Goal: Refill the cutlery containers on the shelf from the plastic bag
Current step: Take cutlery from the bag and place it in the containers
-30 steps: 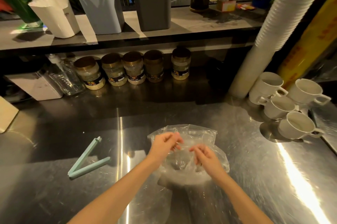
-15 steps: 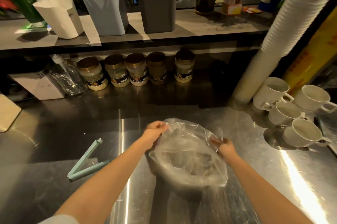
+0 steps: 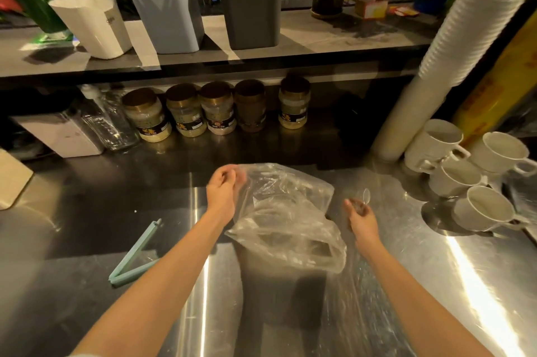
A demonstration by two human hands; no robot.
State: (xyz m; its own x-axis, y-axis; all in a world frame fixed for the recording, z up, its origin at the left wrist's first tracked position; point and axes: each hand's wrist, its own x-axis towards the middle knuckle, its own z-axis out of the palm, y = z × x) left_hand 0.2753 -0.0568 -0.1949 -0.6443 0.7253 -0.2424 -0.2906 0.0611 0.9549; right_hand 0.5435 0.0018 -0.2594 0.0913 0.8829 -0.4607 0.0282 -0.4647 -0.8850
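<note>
We pinch the crumpled clear plastic bag (image 3: pixel 286 220) with our left hand (image 3: pixel 224 191); our right hand (image 3: pixel 361 215) grips a clear plastic spoon (image 3: pixel 365 196). We should lift it steadily to the top-centre tall grey plastic container (image 3: pixel 250 5).

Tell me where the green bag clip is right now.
In the head view, the bag clip lies open on the steel counter at the lower left, just left of the left forearm and well left of the plastic bag.

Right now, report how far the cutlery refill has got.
Done: clip off on the counter, plastic bag open. In hand: left hand holds the bag's rim, right hand pinches a clear spoon outside it. Left: dropping it into the containers on the shelf.
</note>
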